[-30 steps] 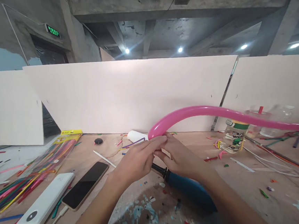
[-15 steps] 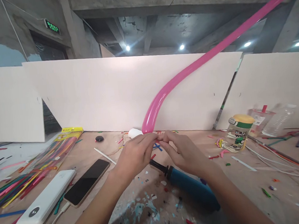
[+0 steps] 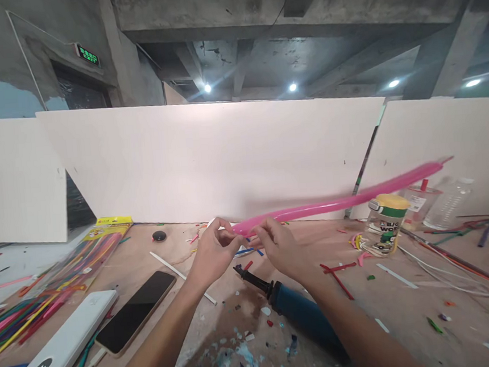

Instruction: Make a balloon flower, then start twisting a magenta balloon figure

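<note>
Pink balloon (image 3: pixel 315 208) above littered tabletop (image 3: pixel 402 318), white panels (image 3: pixel 208 158) behind, concrete ceiling (image 3: pixel 221 11) overhead

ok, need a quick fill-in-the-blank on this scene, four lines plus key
1. The left hand and right hand are at one end of the long ____ balloon.
2. The barrel of the pump is ____.
3. In the picture, the phone lies to the ____ of the white power bank.
4. The exit sign glows ____.

Missing words: pink; blue; right; green.
</note>
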### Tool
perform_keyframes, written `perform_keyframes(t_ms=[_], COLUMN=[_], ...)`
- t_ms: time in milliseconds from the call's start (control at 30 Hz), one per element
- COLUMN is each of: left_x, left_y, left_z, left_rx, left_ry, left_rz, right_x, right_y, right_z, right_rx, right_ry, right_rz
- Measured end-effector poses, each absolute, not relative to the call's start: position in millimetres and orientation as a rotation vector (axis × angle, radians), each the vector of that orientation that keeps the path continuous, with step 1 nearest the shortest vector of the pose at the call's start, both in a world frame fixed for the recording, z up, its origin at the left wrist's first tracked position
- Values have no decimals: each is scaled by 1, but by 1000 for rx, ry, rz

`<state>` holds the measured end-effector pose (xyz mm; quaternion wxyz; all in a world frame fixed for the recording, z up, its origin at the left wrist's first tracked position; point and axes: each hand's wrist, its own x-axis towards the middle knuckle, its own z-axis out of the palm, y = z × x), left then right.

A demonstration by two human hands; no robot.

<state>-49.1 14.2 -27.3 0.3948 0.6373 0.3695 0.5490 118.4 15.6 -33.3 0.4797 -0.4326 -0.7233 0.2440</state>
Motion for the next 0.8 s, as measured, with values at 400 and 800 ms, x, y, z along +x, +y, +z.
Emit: perform_keyframes(t_ms=[400,800], left_x=[-38,-37], left_y=[8,4], left_z=[-28,-41], left_rx=[970,2042], left_ry=[465,1235], left_rz=[1378,1553], right_x=[101,108], right_y=[11,-4], right_z=[-40,-26], right_rx=[-967,-1116], right_ry=[-1641,-1916], right_rz=[542,153])
